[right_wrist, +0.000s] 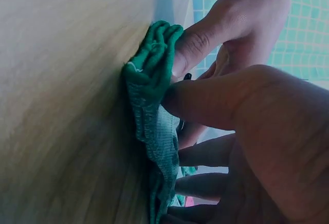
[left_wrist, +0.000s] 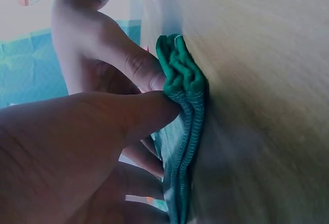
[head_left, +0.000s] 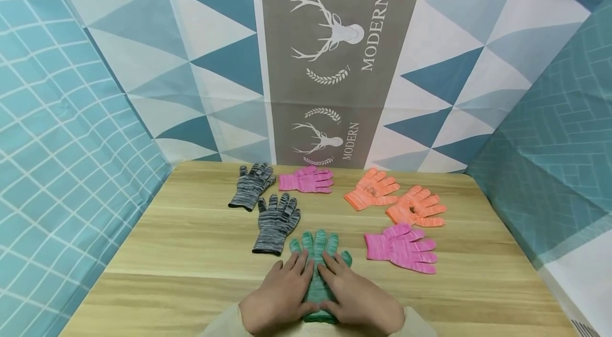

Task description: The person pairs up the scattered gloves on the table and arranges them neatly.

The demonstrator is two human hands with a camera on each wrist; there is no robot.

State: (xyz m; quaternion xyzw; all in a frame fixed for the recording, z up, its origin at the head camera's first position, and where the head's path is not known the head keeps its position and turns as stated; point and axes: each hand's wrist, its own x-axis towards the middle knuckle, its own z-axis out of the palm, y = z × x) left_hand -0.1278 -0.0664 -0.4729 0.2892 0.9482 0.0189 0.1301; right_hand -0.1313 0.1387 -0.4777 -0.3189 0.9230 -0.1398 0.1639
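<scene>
A pair of green knit gloves [head_left: 318,286] lies stacked near the front of the table, fingers pointing away from me. My left hand [head_left: 283,293] rests on the stack's left side and my right hand [head_left: 359,294] on its right, fingers extended and thumbs near the cuff. In the left wrist view, two cuff layers of the green gloves [left_wrist: 182,75] show edge-on, with both thumbs against the top layer. The right wrist view shows the folded green cuff [right_wrist: 154,54] beside my right thumb [right_wrist: 205,98]. Each hand presses on the gloves without curling round them.
Two grey-black gloves [head_left: 276,224] lie to the left beyond the green ones. One pink glove [head_left: 306,180] is at the back, another pink glove [head_left: 402,248] at right. Two orange gloves [head_left: 372,189] lie back right. Patterned cloth [head_left: 215,60] hangs behind the wooden table [head_left: 191,252].
</scene>
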